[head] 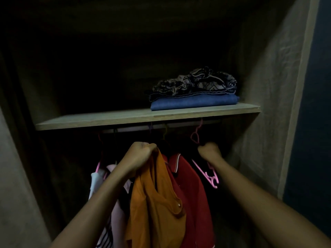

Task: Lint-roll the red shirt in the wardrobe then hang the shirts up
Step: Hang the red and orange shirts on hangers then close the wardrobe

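lower left of the frame: pale pink and white garments (100,179) hanging on a pink plastic hanger (98,167), half hidden in shadow. left of centre: left hand (141,154) closed in a fist around the top of the burnt-orange cotton shirt (155,203), bunching the collar up near the dim clothes rail (125,130) under the pale wooden shelf (93,121). just right of it, touching: the dark red collared shirt (189,179), hanging with its long axis vertical, collar up toward the rail, hem down out of the frame's bottom edge. right of centre: right hand (209,152) closed on something dark, probably a hanger neck; cannot tell exactly what. below that hand, an empty pink hanger (209,173) tilted down to the right. upper right, on the shelf: a folded blue cloth (193,102) under a crumpled black patterned fabric (195,83).

likely step: parting the hangers to reach the red shirt. best done by sliding the orange shirt leftward along the rail, keeping its hook seated, not tugging cloth, and lifting the red shirt out by its hanger so it stays flat for rolling.
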Available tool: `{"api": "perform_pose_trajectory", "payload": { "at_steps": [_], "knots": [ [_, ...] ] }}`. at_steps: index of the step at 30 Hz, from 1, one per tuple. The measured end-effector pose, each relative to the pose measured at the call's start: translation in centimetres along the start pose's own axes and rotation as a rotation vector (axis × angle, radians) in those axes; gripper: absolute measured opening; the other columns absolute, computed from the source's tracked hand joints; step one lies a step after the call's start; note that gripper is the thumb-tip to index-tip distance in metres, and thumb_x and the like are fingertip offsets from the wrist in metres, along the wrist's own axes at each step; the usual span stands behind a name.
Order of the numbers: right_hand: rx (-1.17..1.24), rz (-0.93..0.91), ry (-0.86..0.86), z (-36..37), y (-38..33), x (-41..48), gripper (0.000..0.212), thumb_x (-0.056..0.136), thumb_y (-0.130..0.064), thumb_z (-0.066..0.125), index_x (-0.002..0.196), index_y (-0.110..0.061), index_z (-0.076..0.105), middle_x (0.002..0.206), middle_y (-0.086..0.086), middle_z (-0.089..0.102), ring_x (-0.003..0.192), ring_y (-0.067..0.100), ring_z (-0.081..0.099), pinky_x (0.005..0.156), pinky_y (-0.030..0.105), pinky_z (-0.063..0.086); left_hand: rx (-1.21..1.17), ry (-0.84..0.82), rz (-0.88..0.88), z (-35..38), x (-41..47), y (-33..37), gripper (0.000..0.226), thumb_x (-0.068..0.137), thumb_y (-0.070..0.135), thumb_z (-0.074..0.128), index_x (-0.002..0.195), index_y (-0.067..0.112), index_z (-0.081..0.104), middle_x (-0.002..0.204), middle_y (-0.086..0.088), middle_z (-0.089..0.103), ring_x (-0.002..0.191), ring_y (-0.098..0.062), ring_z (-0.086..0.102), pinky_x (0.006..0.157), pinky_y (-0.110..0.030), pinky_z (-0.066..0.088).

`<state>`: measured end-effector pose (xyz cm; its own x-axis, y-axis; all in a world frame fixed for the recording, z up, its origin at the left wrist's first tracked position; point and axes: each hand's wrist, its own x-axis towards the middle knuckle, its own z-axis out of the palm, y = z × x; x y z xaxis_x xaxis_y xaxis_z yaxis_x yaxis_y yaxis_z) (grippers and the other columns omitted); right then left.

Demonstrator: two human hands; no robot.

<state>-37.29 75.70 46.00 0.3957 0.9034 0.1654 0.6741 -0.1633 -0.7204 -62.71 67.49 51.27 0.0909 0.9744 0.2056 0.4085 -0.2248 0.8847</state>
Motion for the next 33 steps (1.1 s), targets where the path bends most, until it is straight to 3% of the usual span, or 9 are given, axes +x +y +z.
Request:
{"api": "perform_pose_trajectory", "payload": {
  "at_steps": [3,8,12,16,22,25,27,30,33],
  "knots": [
    [0.057,-0.06,0.116,0.1,0.4,-0.4,0.03,0.088,-0.017,0.06,0.099,0.01,0.067,0.103,0.029,0.069,0.099,0.04,0.066,0.078,0.038,0.051,0.008,0.018,0.065,-0.6,0.5,-0.2,0.074,0.07,0.062,0.05,0.096,-0.006,0.066,0.081,-0.008,0.061,0.073,-0.026,0.058,0.071,-0.037,0.042],
    [0.147,-0.195,0.133,-0.2,1.7,-3.2,0.019,0.089,-0.018,0.054,0.095,-0.008,0.069,0.061,-0.001,0.069,0.071,0.025,0.068,0.065,0.028,0.049,0.023,0.071,0.113,-0.2,1.1,-0.4,0.039,0.097,0.038,0.048,0.078,0.009,0.067,0.076,-0.011,0.056,0.072,-0.022,0.055,0.07,-0.033,0.041],
    [0.165,-0.316,0.193,-1.3,2.7,-7.4,0.02,0.09,-0.013,0.055,0.105,-0.012,0.068,0.077,0.008,0.073,0.078,0.027,0.069,0.071,0.031,0.051,0.025,0.068,0.142,0.5,0.7,-0.3,0.024,0.098,0.034,0.048,0.083,0.02,0.062,0.079,-0.009,0.056,0.075,-0.019,0.054,0.069,-0.031,0.04],
    [0.251,-0.386,0.219,-3.5,3.7,-13.4,0.018,0.089,-0.003,0.058,0.101,-0.017,0.057,0.069,0.002,0.06,0.058,0.004,0.054,0.055,0.017,0.037,0.084,0.052,0.178,1.5,-0.8,0.9,0.041,0.097,0.033,0.052,0.074,0.002,0.065,0.069,-0.007,0.055,0.066,-0.019,0.053,0.062,-0.031,0.039],
    [0.402,-0.239,0.17,-4.8,5.7,-19.6,0.021,0.092,-0.002,0.059,0.092,-0.019,0.046,0.071,-0.006,0.056,0.05,-0.003,0.053,0.046,0.014,0.042,0.068,-0.04,0.192,3.7,-3.4,2.7,0.037,0.094,0.033,0.059,0.078,0.001,0.071,0.06,-0.002,0.056,0.056,-0.014,0.05,0.058,-0.03,0.037],
    [0.53,-0.222,0.217,-5.8,6.4,-21.8,0.025,0.094,-0.012,0.062,0.102,-0.032,0.051,0.067,-0.008,0.062,0.054,-0.006,0.059,0.048,0.01,0.044,0.07,-0.055,0.229,5.0,-4.7,3.4,0.039,0.092,0.033,0.06,0.078,-0.003,0.069,0.063,-0.006,0.056,0.059,-0.016,0.051,0.058,-0.03,0.037],
    [0.54,-0.258,0.277,-7.0,6.7,-22.9,0.012,0.096,-0.023,0.06,0.085,-0.027,0.062,0.05,-0.014,0.055,0.045,-0.002,0.052,0.047,0.01,0.038,0.091,-0.063,0.249,5.5,-5.7,3.8,0.04,0.093,0.031,0.061,0.068,0.0,0.063,0.057,-0.005,0.051,0.053,-0.015,0.046,0.055,-0.032,0.035],
    [0.58,-0.241,0.305,-8.9,6.9,-23.8,0.042,0.1,-0.034,0.049,0.068,-0.013,0.062,0.04,-0.008,0.045,0.038,0.002,0.039,0.043,0.013,0.031,0.219,-0.01,0.352,5.4,-6.8,4.7,0.044,0.095,0.034,0.058,0.064,0.002,0.06,0.056,-0.012,0.056,0.054,-0.022,0.054,0.057,-0.036,0.04],
    [0.678,-0.228,0.217,-10.3,6.9,-24.6,0.048,0.099,-0.043,0.044,0.067,-0.01,0.059,0.045,-0.003,0.044,0.043,0.01,0.042,0.044,0.02,0.035,0.365,0.025,0.469,5.1,-7.8,6.4,0.051,0.097,0.039,0.055,0.065,0.0,0.062,0.054,-0.011,0.058,0.053,-0.017,0.055,0.054,-0.029,0.039]
  ]
}}
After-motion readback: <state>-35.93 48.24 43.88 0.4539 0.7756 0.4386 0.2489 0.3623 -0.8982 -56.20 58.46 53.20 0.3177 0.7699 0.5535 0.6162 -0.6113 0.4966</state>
